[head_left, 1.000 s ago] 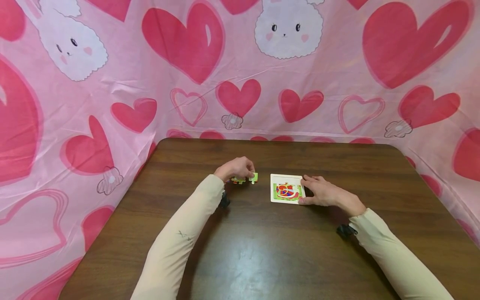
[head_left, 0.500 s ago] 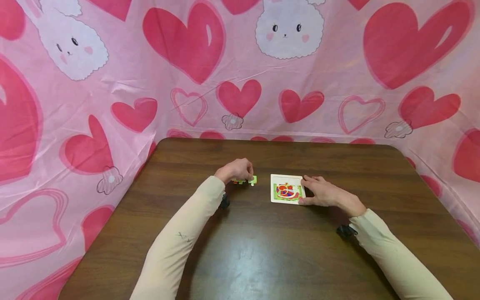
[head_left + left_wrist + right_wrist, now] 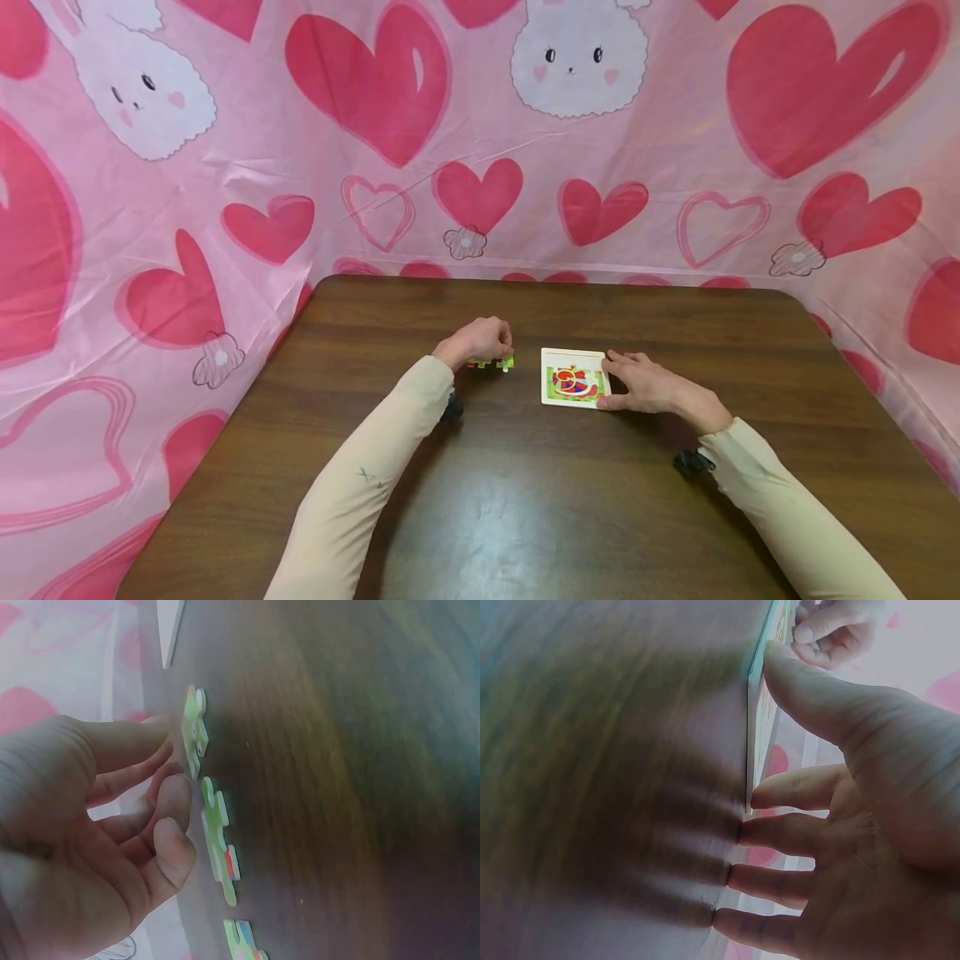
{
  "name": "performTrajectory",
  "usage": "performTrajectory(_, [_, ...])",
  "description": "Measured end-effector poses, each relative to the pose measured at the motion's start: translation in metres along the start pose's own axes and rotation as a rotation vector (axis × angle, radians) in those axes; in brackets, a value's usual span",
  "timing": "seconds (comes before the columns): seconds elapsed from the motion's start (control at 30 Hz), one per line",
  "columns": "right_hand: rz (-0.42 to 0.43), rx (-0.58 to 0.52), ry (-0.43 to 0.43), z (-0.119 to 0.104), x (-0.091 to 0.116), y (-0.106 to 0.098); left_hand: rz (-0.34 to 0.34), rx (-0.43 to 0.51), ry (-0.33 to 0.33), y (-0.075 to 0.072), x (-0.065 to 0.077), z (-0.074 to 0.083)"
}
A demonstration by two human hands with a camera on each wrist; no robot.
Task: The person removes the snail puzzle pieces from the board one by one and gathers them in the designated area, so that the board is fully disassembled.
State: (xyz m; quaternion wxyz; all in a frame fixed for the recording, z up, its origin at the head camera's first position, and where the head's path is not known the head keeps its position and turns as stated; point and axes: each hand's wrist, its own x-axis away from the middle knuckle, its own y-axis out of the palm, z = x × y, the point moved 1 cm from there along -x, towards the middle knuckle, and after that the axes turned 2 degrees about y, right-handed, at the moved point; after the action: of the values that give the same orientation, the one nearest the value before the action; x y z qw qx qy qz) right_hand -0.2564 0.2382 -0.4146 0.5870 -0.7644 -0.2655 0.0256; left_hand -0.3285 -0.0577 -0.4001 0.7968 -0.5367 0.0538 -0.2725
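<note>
My left hand (image 3: 480, 340) is over the left side of the table, fingers curled. In the left wrist view, its thumb and index finger come together right beside a green puzzle piece (image 3: 193, 735) lying flat; whether they pinch it cannot be made out. Another green puzzle piece (image 3: 217, 844) lies under the other fingers. My right hand (image 3: 652, 387) rests at the right edge of a white-framed puzzle tray (image 3: 573, 357), thumb on the near corner, extended fingers at the far corner and the table. A red, blue and green picture (image 3: 573, 383) fills the tray's nearer part; its farther strip is white.
A further puzzle piece (image 3: 244, 943), partly cut off, lies in line with the others. The brown wooden table (image 3: 510, 483) meets a pink heart-print cloth (image 3: 510, 133) at the back and sides.
My left hand has shifted slightly right and covers more of the green puzzle piece, which has slid a little toward me. The right hand and tray stay put.
</note>
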Motion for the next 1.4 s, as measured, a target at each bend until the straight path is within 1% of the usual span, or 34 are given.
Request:
performTrajectory(0.2, [-0.003,0.002,0.003,0.000,0.000,-0.001,0.042,-0.010,0.010,0.001,0.000,0.005])
performTrajectory(0.33, [-0.004,0.003,0.005,-0.001,0.000,-0.001,0.062,0.004,0.017,0.004,0.000,0.011])
performTrajectory(0.47, [-0.004,0.002,0.006,0.000,0.000,-0.001,0.096,0.006,0.056,0.008,-0.001,0.019])
performTrajectory(0.57, [-0.003,0.002,0.006,-0.001,0.000,-0.001,0.107,0.015,0.086,0.013,-0.001,0.027])
performTrajectory(0.67, [-0.003,0.002,0.006,-0.001,0.000,-0.001,0.097,0.040,0.104,0.019,-0.001,0.035])
performTrajectory(0.77, [-0.007,0.000,0.011,-0.001,0.000,-0.001,0.089,0.047,0.116,0.024,-0.001,0.043])
performTrajectory(0.87, [-0.010,-0.002,0.013,-0.002,0.000,-0.001,0.080,0.037,0.126,0.027,-0.001,0.051])
performTrajectory(1.03, [-0.014,-0.004,0.012,-0.002,0.000,-0.002,0.039,0.028,0.138,0.034,-0.004,0.061])
performTrajectory(1.1, [-0.015,-0.002,0.011,-0.001,0.000,-0.002,0.026,0.010,0.149,0.036,-0.005,0.065])
performTrajectory(1.27, [-0.016,0.007,0.010,-0.001,-0.001,-0.002,0.020,-0.086,0.174,0.041,-0.010,0.071])
performTrajectory(1.4, [-0.015,0.008,0.011,0.000,-0.001,-0.002,0.022,-0.142,0.158,0.045,-0.011,0.074])
